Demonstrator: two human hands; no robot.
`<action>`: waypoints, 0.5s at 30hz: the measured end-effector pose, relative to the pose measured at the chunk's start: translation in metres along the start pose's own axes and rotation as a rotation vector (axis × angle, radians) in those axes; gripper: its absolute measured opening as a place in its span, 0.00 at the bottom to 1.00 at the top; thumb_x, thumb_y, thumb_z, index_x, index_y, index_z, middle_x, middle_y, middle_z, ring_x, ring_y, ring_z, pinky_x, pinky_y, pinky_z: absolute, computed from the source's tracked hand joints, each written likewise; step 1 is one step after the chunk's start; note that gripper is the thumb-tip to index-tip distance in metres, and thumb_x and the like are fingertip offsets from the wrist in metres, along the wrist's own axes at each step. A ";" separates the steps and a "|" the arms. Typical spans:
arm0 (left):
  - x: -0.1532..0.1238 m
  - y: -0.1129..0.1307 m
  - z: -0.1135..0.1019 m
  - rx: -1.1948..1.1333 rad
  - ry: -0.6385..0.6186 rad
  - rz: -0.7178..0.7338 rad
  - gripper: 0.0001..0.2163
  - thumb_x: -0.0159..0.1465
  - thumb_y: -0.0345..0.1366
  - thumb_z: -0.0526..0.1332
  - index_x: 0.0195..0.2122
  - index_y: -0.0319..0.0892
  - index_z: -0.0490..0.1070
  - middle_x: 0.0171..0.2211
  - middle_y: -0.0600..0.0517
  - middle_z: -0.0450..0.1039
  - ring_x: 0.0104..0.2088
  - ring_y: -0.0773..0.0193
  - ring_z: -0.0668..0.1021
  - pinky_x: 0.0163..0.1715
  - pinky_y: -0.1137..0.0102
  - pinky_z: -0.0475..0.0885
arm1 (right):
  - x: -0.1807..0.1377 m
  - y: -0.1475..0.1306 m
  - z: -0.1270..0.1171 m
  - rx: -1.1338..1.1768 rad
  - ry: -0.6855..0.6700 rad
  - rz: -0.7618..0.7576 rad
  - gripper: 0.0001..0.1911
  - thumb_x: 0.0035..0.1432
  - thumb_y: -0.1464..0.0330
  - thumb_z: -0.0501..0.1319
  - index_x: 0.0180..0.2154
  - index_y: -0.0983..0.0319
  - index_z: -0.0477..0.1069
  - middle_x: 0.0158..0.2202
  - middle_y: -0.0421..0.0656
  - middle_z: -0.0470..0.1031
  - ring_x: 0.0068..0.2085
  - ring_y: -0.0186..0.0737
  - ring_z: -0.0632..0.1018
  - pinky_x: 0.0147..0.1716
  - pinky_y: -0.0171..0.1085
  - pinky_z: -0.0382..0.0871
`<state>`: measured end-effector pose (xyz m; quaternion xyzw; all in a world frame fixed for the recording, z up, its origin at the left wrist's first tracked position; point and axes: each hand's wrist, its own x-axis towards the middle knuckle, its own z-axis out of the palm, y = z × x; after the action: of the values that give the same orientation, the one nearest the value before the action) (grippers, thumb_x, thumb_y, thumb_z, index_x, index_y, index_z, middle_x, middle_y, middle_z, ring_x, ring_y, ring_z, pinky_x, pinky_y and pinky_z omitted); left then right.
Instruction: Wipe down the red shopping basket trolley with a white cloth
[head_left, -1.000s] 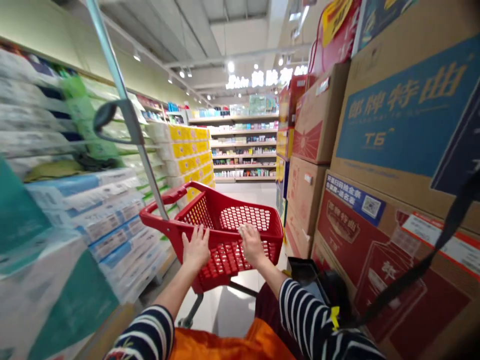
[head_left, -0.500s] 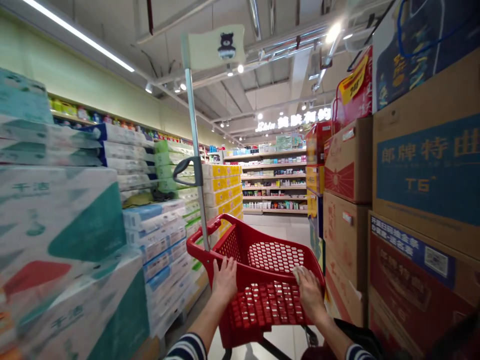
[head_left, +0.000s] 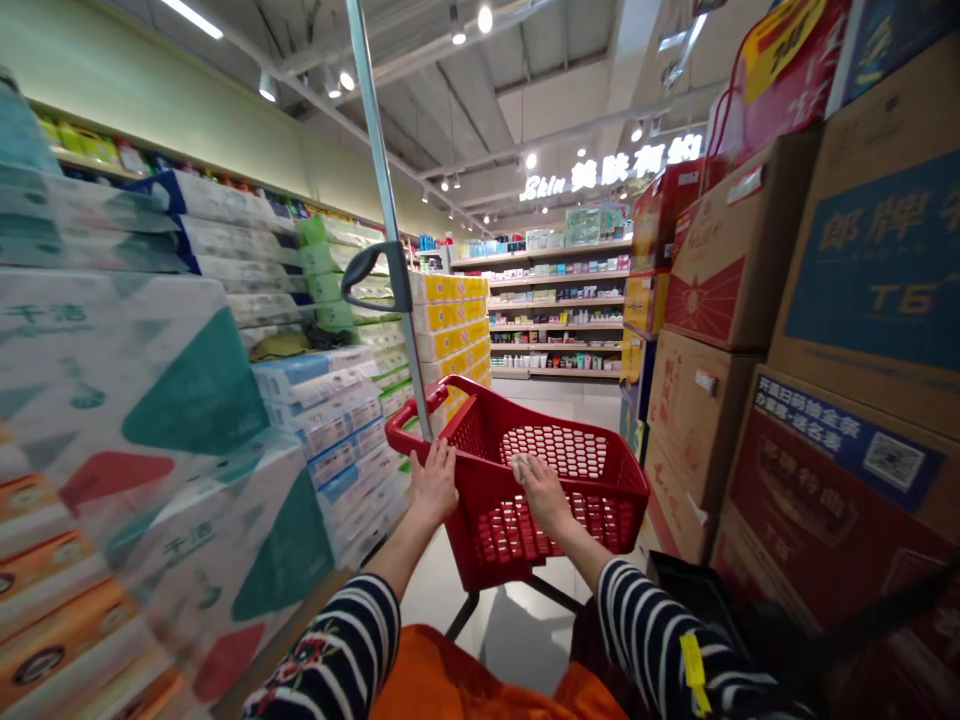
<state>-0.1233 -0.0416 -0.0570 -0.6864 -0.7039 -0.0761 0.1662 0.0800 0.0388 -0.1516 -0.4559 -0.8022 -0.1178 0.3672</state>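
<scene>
Okay, pushing step: my left hand [head_left: 433, 487] presses flat, fingers open, on the near rim of the red cart [head_left: 600, 470]. My right hand [head_left: 541, 492] curls over that rim; I can't tell if it grips. The cart stands mid-aisle on the floor. The next move calls for steering clear of the cartons [head_left: 735, 260] on the right.

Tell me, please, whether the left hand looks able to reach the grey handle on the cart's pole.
Probably yes. The left hand rests on the rim of the red cart beside the pole, and the grey handle sits higher up it with open air between.
</scene>
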 end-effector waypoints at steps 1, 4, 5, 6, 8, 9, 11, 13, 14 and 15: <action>-0.001 -0.002 0.001 -0.005 0.007 -0.002 0.34 0.52 0.30 0.51 0.62 0.34 0.51 0.65 0.43 0.44 0.64 0.53 0.48 0.60 0.45 0.39 | -0.005 0.010 -0.006 -0.023 0.008 0.040 0.20 0.61 0.74 0.47 0.53 0.65 0.67 0.56 0.52 0.65 0.57 0.48 0.65 0.55 0.49 0.59; -0.003 -0.003 0.006 -0.033 0.012 0.002 0.34 0.52 0.31 0.52 0.62 0.35 0.50 0.64 0.44 0.44 0.65 0.53 0.47 0.60 0.45 0.39 | -0.016 0.028 -0.015 -0.053 0.056 0.129 0.18 0.63 0.71 0.47 0.50 0.66 0.69 0.53 0.55 0.67 0.54 0.49 0.67 0.52 0.50 0.61; -0.004 -0.002 0.007 -0.046 0.010 -0.002 0.34 0.51 0.31 0.52 0.62 0.36 0.51 0.64 0.44 0.44 0.65 0.53 0.47 0.60 0.45 0.39 | -0.017 0.026 -0.013 -0.038 0.065 0.125 0.19 0.63 0.71 0.47 0.50 0.66 0.69 0.52 0.55 0.68 0.53 0.48 0.68 0.52 0.49 0.62; -0.005 0.000 0.007 -0.064 0.008 -0.001 0.34 0.51 0.32 0.53 0.62 0.36 0.51 0.64 0.44 0.44 0.65 0.53 0.46 0.60 0.46 0.39 | -0.014 0.020 -0.009 -0.012 0.069 0.104 0.19 0.63 0.71 0.46 0.50 0.66 0.69 0.51 0.54 0.69 0.53 0.47 0.68 0.52 0.48 0.62; -0.007 0.001 0.007 -0.110 0.012 0.016 0.34 0.52 0.33 0.53 0.62 0.37 0.51 0.64 0.45 0.45 0.65 0.53 0.47 0.61 0.47 0.40 | 0.000 -0.005 0.000 0.064 0.074 0.029 0.19 0.62 0.73 0.46 0.50 0.65 0.69 0.51 0.53 0.69 0.52 0.46 0.69 0.52 0.47 0.64; -0.008 -0.001 0.006 -0.133 0.033 0.014 0.33 0.53 0.34 0.53 0.62 0.37 0.51 0.64 0.45 0.46 0.64 0.54 0.48 0.61 0.49 0.41 | 0.012 -0.022 0.003 0.111 0.073 -0.028 0.20 0.62 0.74 0.46 0.50 0.64 0.69 0.50 0.51 0.70 0.51 0.44 0.70 0.51 0.46 0.64; -0.009 -0.008 0.003 -0.165 0.123 -0.061 0.31 0.55 0.34 0.51 0.63 0.37 0.50 0.65 0.45 0.45 0.64 0.57 0.49 0.62 0.52 0.43 | 0.047 -0.059 -0.001 0.207 0.088 -0.163 0.20 0.61 0.76 0.46 0.51 0.62 0.69 0.50 0.49 0.71 0.50 0.42 0.71 0.51 0.44 0.66; -0.008 -0.020 -0.001 -0.178 0.211 -0.196 0.31 0.57 0.34 0.50 0.63 0.36 0.47 0.65 0.44 0.42 0.65 0.58 0.48 0.61 0.53 0.46 | 0.095 -0.097 -0.024 0.280 0.150 -0.302 0.20 0.61 0.75 0.48 0.52 0.61 0.68 0.51 0.47 0.70 0.51 0.41 0.70 0.52 0.43 0.65; -0.007 -0.027 -0.003 -0.182 0.229 -0.256 0.32 0.57 0.34 0.50 0.63 0.35 0.45 0.65 0.43 0.40 0.65 0.57 0.47 0.61 0.53 0.47 | 0.121 -0.115 -0.040 0.299 0.209 -0.355 0.20 0.61 0.74 0.48 0.53 0.61 0.67 0.54 0.48 0.68 0.54 0.41 0.67 0.54 0.42 0.63; -0.007 -0.034 -0.005 -0.186 0.226 -0.301 0.32 0.57 0.34 0.51 0.64 0.35 0.44 0.65 0.43 0.39 0.65 0.57 0.47 0.61 0.51 0.47 | 0.149 -0.130 -0.059 0.301 0.268 -0.409 0.20 0.62 0.74 0.48 0.54 0.61 0.66 0.56 0.47 0.65 0.57 0.41 0.64 0.56 0.42 0.60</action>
<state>-0.1559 -0.0510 -0.0504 -0.5729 -0.7654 -0.2412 0.1668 -0.0447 0.0313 0.0122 -0.2052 -0.8302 -0.1282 0.5023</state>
